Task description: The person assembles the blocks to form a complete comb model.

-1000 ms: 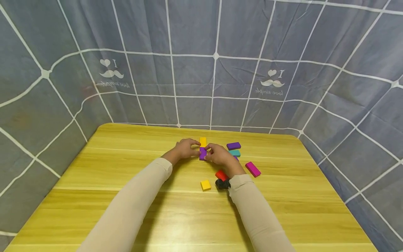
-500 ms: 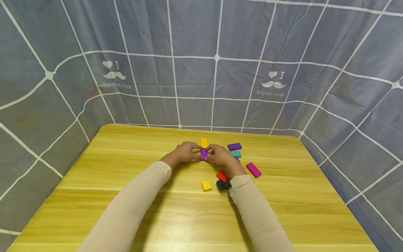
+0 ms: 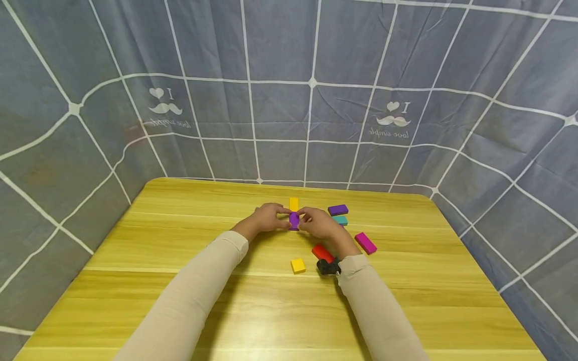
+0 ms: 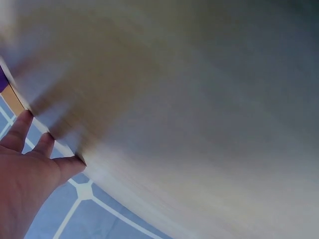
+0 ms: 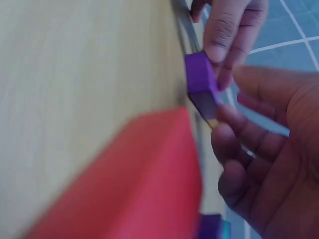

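Note:
In the head view a purple block [image 3: 294, 220] lies on the table directly in front of a yellow block [image 3: 294, 203]. From the left, my left hand [image 3: 267, 217] holds the purple block with thumb and index finger. My right hand [image 3: 317, 222] has its thumb and index finger at the opposite side, the fingertips covering the far corner. Close up in the right wrist view, the purple block [image 5: 198, 74] sits between the two hands, the left thumb against it and curled right fingers [image 5: 227, 139] at its edge. Three fingertips of my left hand [image 4: 37, 154] show in the left wrist view.
To the right lie a dark purple block [image 3: 337, 209], a teal block [image 3: 340, 220] and a magenta block [image 3: 365, 243]. A red block [image 3: 322, 252] sits beneath the right wrist, beside its black camera [image 3: 328, 266]. A yellow square block [image 3: 298, 265] lies nearer. A grey curtain [image 3: 280, 110] surrounds the table.
The right wrist has shifted slightly right, baring more of the red block. Both hands stay at the purple block, and the right fingertips have eased toward its edge. The view has shifted slightly.

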Action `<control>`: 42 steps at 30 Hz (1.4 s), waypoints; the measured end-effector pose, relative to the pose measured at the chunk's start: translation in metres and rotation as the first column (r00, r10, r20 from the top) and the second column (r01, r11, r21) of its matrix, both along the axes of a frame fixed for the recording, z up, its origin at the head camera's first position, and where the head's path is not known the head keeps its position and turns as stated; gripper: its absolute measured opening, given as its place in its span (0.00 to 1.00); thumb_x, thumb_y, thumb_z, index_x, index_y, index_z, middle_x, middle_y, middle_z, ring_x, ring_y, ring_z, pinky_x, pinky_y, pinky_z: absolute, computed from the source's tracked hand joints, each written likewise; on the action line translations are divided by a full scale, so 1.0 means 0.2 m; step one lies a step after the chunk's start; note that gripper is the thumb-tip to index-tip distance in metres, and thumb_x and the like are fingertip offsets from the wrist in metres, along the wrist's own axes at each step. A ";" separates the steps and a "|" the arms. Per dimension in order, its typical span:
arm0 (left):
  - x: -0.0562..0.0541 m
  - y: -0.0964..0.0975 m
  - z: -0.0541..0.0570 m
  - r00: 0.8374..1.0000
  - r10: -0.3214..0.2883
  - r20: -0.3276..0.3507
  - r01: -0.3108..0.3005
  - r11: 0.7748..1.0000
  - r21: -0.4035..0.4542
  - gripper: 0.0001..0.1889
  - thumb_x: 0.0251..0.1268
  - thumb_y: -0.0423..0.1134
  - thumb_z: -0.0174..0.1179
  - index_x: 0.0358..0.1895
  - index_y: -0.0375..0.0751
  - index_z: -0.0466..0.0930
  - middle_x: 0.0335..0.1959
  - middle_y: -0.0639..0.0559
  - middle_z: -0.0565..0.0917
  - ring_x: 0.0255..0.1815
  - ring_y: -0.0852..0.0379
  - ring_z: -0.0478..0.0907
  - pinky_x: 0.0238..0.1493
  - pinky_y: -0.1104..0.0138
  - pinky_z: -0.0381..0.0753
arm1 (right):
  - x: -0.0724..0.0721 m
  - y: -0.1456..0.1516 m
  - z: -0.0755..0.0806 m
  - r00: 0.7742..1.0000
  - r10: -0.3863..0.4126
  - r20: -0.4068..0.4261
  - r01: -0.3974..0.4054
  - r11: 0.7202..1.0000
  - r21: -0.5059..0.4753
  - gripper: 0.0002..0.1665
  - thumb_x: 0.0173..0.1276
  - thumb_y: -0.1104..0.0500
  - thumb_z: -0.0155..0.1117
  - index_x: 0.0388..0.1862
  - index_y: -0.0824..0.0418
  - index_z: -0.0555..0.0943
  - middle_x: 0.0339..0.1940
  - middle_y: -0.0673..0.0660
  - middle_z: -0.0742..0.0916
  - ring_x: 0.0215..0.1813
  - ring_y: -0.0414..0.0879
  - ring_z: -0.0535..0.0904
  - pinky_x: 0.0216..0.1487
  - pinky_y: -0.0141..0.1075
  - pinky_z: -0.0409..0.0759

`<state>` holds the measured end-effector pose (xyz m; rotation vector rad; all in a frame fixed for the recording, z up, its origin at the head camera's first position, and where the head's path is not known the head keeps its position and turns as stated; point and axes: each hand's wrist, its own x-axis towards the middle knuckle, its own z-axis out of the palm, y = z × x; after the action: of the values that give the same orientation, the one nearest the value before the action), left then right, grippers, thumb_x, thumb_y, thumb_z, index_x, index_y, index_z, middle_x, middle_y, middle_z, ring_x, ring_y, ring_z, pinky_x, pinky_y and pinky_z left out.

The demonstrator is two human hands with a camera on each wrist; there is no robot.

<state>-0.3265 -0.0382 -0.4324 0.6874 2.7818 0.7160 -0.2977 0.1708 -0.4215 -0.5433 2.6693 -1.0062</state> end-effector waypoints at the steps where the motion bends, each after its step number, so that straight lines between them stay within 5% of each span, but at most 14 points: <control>1: 0.00 0.00 0.00 1.000 0.000 -0.003 0.000 1.000 -0.001 0.27 0.65 0.51 0.64 0.66 0.50 0.78 0.69 0.39 0.72 0.70 0.38 0.66 0.66 0.33 0.56 | 0.01 0.01 0.01 1.000 0.018 -0.014 -0.018 1.000 0.005 0.22 0.72 0.61 0.60 0.64 0.60 0.77 0.43 0.54 0.83 0.39 0.48 0.77 0.38 0.36 0.76; 8: -0.01 0.00 0.01 1.000 0.010 -0.002 -0.010 1.000 -0.016 0.27 0.64 0.51 0.65 0.66 0.51 0.78 0.69 0.40 0.73 0.69 0.39 0.67 0.66 0.35 0.58 | 0.09 0.10 0.08 0.993 0.098 -0.060 -0.098 0.995 0.008 0.24 0.74 0.58 0.60 0.67 0.62 0.75 0.47 0.54 0.83 0.47 0.49 0.79 0.50 0.43 0.80; 18: 0.01 0.01 0.02 1.000 0.016 0.014 -0.016 1.000 -0.012 0.27 0.65 0.50 0.64 0.67 0.49 0.77 0.69 0.39 0.72 0.70 0.38 0.66 0.68 0.36 0.56 | 0.23 0.25 0.11 0.987 0.136 -0.084 -0.140 0.989 -0.044 0.25 0.75 0.58 0.60 0.67 0.65 0.74 0.50 0.58 0.83 0.51 0.51 0.80 0.54 0.48 0.79; 26: 0.02 0.01 0.03 0.999 0.031 0.033 -0.031 1.000 0.000 0.27 0.65 0.50 0.64 0.67 0.49 0.77 0.70 0.40 0.71 0.72 0.38 0.64 0.69 0.36 0.53 | 0.31 0.37 0.10 0.990 0.095 -0.099 -0.101 0.994 -0.053 0.25 0.74 0.60 0.60 0.68 0.65 0.73 0.53 0.61 0.83 0.53 0.52 0.79 0.54 0.50 0.79; 34: 0.03 0.00 0.03 0.999 0.025 0.032 -0.025 1.000 -0.003 0.27 0.65 0.50 0.64 0.67 0.49 0.77 0.70 0.40 0.71 0.72 0.37 0.63 0.69 0.35 0.52 | 0.33 0.48 0.08 0.995 0.024 -0.099 -0.026 0.999 -0.022 0.23 0.73 0.60 0.61 0.66 0.61 0.76 0.54 0.59 0.83 0.54 0.56 0.78 0.49 0.46 0.80; 42: 0.02 0.00 0.02 0.999 0.024 0.031 -0.024 1.000 -0.003 0.28 0.64 0.51 0.64 0.67 0.50 0.77 0.70 0.40 0.70 0.72 0.37 0.63 0.69 0.35 0.51 | 0.30 0.52 0.05 0.988 0.002 -0.153 -0.003 1.000 -0.008 0.20 0.70 0.63 0.62 0.60 0.68 0.77 0.49 0.61 0.83 0.48 0.54 0.79 0.45 0.44 0.80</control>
<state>-0.3215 -0.0391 -0.4282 0.6377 2.7671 0.7216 -0.2376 0.2749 -0.4119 -0.6506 2.7978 -1.0142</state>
